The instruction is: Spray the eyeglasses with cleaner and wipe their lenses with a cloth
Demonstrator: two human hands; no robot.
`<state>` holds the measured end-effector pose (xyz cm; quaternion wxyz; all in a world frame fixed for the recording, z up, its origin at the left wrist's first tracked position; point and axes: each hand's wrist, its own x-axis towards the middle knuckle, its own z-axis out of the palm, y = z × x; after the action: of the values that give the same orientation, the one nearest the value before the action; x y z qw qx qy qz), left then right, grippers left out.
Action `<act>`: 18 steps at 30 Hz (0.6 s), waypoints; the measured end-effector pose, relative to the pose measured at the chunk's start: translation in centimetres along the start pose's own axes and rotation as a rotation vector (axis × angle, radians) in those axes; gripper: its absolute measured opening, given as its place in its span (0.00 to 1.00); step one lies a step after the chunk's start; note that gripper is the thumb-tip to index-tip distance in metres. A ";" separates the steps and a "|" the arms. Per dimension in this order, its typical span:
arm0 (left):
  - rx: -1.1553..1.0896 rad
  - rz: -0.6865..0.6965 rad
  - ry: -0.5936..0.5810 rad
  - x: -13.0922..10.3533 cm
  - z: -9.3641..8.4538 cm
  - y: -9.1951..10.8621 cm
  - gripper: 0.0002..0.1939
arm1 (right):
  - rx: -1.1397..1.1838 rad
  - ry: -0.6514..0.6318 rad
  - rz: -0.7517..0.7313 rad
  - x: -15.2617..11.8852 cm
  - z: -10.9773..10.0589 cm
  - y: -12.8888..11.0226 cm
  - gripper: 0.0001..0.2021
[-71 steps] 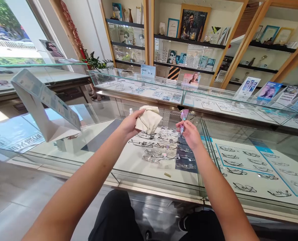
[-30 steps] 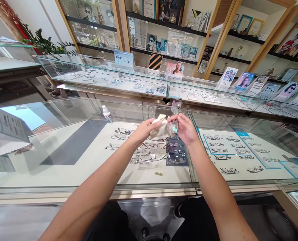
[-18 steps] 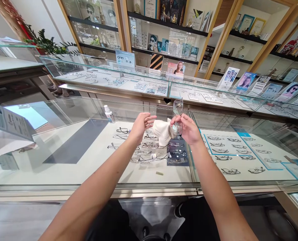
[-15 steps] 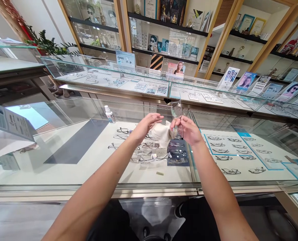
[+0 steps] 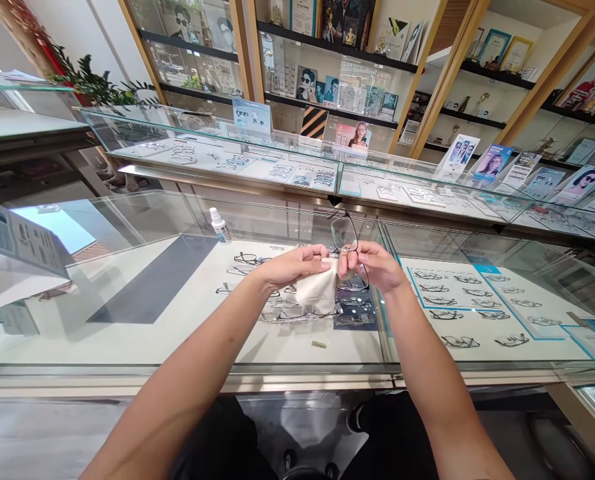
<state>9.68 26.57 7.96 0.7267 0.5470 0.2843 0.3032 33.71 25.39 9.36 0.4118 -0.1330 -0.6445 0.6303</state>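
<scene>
My right hand [image 5: 377, 265] is closed on a pair of eyeglasses [image 5: 345, 232], held on end above the glass counter with one lens up and the other partly behind my fingers. A cream cleaning cloth [image 5: 316, 290] hangs between my hands. My left hand [image 5: 297, 262] pinches the cloth's upper edge between thumb and fingers, close beside the glasses. Whether my right fingers also grip the cloth is hard to see. Below, several eyeglass frames [image 5: 297, 313] lie in the display case, partly hidden by the cloth and my left arm.
A white spray bottle [image 5: 220, 227] stands at the counter's far side. A grey mat [image 5: 152, 280] lies at the left, near a tilted sign [image 5: 22, 247]. More frames [image 5: 460, 341] are in the case to the right. Another glass showcase [image 5: 287, 150] runs behind.
My left hand has moved right and closed on the cloth, which now hangs straighter. The glasses have tilted and dropped slightly in my right hand.
</scene>
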 end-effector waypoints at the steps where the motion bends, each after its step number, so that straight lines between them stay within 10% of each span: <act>1: -0.027 -0.008 -0.012 0.0 0.0 0.0 0.23 | 0.002 -0.008 0.001 0.0 0.0 0.0 0.17; 18: 0.043 -0.069 -0.148 0.2 -1.0 -0.3 0.22 | 0.061 -0.099 -0.001 0.0 -0.1 0.1 0.14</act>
<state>9.13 27.25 7.41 0.7438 0.5731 0.2550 0.2308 33.75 25.52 9.31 0.3837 -0.0888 -0.6447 0.6552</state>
